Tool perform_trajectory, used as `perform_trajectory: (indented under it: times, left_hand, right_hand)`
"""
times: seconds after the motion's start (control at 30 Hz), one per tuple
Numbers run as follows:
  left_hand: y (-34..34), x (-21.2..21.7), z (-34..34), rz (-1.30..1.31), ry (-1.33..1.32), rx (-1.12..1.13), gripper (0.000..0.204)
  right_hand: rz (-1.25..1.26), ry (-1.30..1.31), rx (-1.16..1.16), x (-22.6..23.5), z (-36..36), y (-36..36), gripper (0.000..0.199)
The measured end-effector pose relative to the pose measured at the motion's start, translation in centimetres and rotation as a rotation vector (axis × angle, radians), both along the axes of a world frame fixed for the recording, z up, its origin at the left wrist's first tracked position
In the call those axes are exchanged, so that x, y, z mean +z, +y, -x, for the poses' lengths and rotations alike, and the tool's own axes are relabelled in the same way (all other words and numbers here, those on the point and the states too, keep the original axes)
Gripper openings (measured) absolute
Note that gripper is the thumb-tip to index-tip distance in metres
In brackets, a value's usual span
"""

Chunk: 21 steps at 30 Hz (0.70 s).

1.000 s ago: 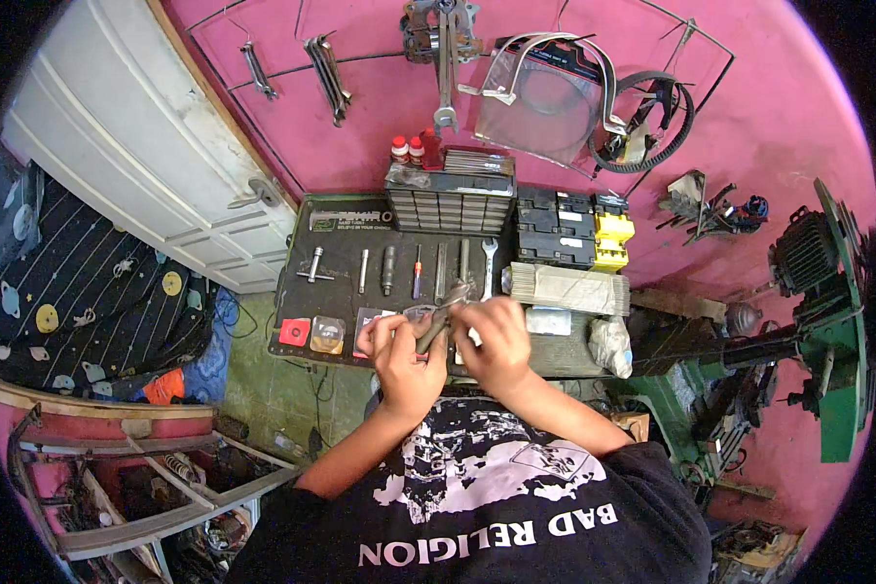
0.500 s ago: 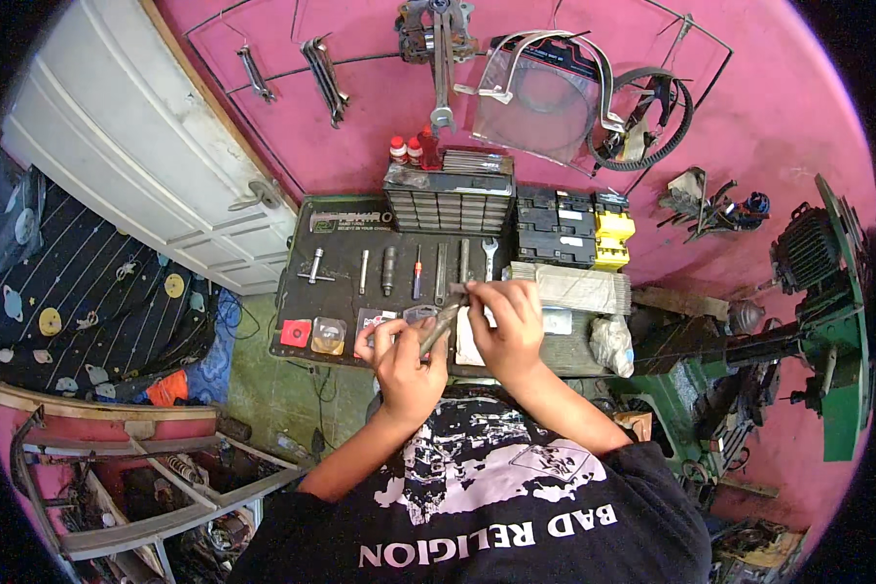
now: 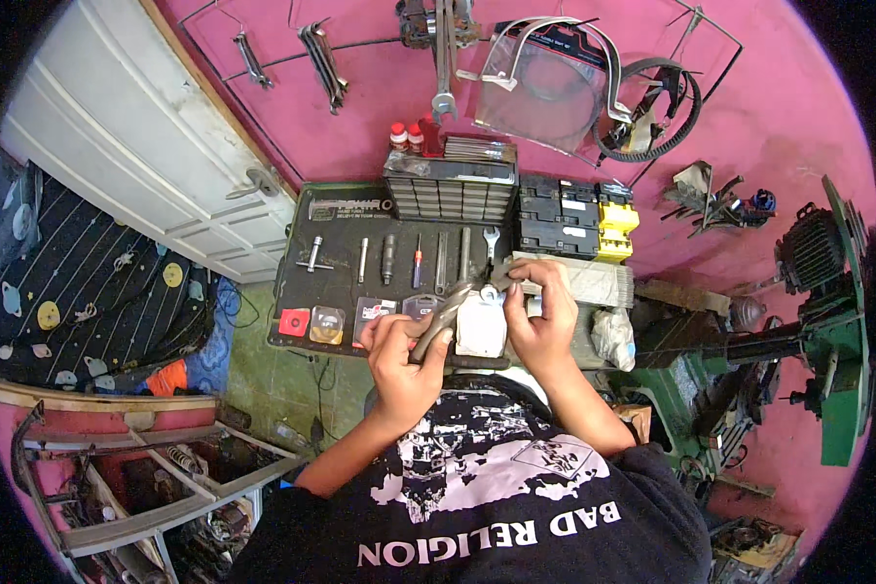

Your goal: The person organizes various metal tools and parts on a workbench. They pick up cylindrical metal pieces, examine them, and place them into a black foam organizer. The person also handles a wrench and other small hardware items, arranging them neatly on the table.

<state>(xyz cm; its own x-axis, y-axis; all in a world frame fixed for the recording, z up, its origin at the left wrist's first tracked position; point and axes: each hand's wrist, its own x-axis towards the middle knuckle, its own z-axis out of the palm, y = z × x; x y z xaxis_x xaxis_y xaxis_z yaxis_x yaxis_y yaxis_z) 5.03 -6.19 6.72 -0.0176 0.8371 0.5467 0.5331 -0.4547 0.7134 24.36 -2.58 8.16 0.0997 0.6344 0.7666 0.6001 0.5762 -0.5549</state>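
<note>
By the left hand (image 3: 397, 355), with its fingers clamped on the near end, a drill bit (image 3: 447, 315) is being held aslant above the table (image 3: 297, 289), apparently so that the spiral part is being left exposed. The right hand (image 3: 545, 316) is being held near the far end; whether anything is being pinched cannot be told. Beyond, a screwdriver (image 3: 418, 261) and a wrench (image 3: 492, 241) are being presented in a spaced row, probably for easy reach.

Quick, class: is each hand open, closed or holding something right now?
Left hand: closed, holding a grey metal rod.
Right hand: partly curled; too blurred to tell whether it holds anything.
</note>
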Motion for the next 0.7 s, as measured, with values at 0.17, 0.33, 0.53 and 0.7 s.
perform_trajectory:
  times: [0.17, 0.33, 0.53, 0.7]
  left_hand:
    - [0.0, 0.1, 0.0, 0.002, -0.012, -0.003, 0.022]
    - [0.1, 0.0, 0.1, 0.012, -0.042, -0.012, 0.019]
    - [-0.3, 0.5, -0.2, 0.113, -0.181, -0.055, 0.016]
    - [-0.7, 0.0, -0.2, 0.234, -0.324, -0.083, 0.015]
  right_hand:
    - [0.073, -0.189, 0.110, -0.7, -0.1, -1.1, 0.043]
    - [0.014, -0.461, 0.110, -0.9, -0.1, -1.2, 0.061]
    - [-0.057, -0.414, 0.080, -1.8, -0.1, -1.1, 0.060]
    - [-0.057, -0.410, 0.054, -2.1, 0.1, -1.2, 0.057]
